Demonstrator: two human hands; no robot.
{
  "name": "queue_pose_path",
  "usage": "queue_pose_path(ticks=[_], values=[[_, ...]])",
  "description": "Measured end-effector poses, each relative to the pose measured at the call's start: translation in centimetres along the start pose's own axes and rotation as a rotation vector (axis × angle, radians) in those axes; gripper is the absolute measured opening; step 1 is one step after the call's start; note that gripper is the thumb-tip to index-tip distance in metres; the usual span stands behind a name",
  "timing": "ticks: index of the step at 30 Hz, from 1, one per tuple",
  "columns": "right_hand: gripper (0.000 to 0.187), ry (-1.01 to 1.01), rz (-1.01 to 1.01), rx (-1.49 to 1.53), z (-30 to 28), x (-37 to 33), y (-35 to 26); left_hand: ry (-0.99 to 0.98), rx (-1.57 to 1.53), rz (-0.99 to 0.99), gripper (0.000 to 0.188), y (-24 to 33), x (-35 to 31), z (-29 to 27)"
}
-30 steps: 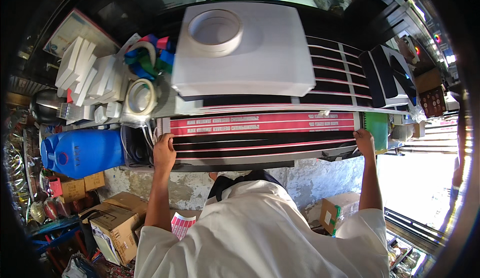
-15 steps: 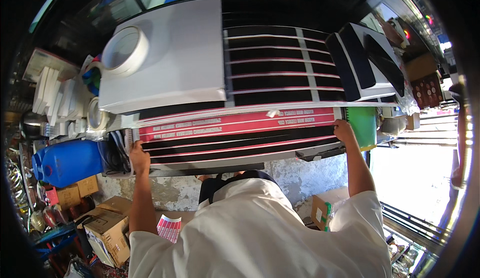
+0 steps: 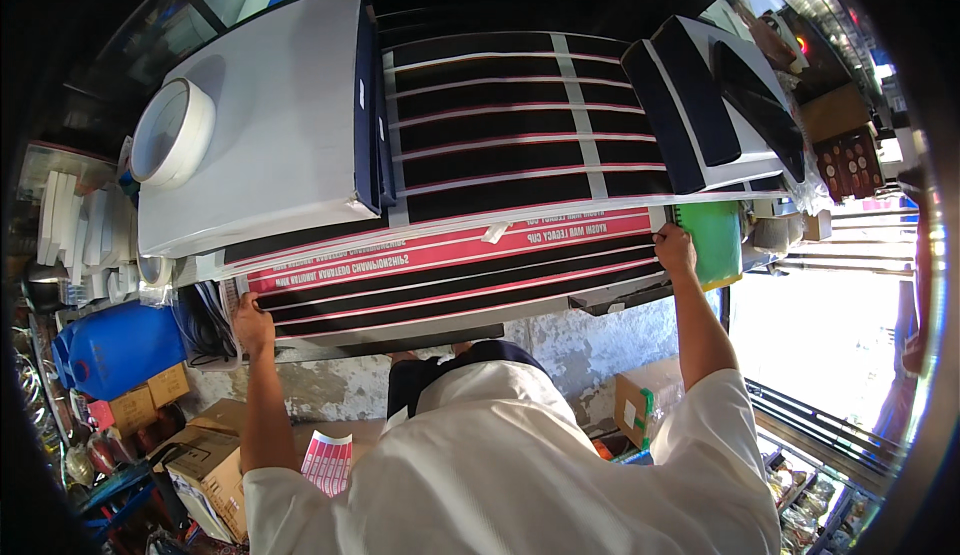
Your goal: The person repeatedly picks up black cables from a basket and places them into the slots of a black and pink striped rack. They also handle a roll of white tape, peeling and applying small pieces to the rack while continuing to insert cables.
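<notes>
A wide printed sheet [image 3: 450,254] with red, black and white stripes and pale lettering stretches across the near side of the table, slightly bowed. My left hand [image 3: 253,327] is closed on its left end, fingers curled over the edge. At the opposite end, my right hand [image 3: 675,248] pinches the sheet's right edge. Behind it lie more striped sheets [image 3: 520,135], black with thin red and white bands and pale tape-like strips across them. A small crumpled white scrap [image 3: 495,231] rests on the held sheet.
A large white box [image 3: 270,105] with a tape roll [image 3: 173,133] on top stands at the left. Dark blue and white boxes [image 3: 700,105] sit at the right. A blue jug [image 3: 120,348] and cardboard boxes [image 3: 205,460] are at lower left. A green object [image 3: 710,243] is beside my right hand.
The view has swung, so the boxes and table appear further left and more tilted. Both hands keep their grip on the sheet's ends.
</notes>
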State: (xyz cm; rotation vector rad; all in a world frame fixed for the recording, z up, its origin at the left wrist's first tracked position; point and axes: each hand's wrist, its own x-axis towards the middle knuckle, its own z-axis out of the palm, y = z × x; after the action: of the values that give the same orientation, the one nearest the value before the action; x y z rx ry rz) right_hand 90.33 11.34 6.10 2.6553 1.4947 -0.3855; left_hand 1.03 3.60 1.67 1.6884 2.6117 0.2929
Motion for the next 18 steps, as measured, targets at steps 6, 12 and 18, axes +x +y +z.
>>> queue_pose_path(ticks=[6,12,18], values=[[0.017,0.070,0.006,-0.020,0.7,0.1,0.0,-0.010,0.094,0.026,0.022,-0.5,0.1,1.4],[0.017,0.077,-0.047,-0.054,1.1,0.4,-0.2,0.077,0.107,0.081,0.023,-0.6,-0.3,2.1],[0.020,0.061,-0.019,-0.103,0.5,0.4,-0.9,-0.036,0.111,-0.011,0.019,-0.1,0.0,2.0]])
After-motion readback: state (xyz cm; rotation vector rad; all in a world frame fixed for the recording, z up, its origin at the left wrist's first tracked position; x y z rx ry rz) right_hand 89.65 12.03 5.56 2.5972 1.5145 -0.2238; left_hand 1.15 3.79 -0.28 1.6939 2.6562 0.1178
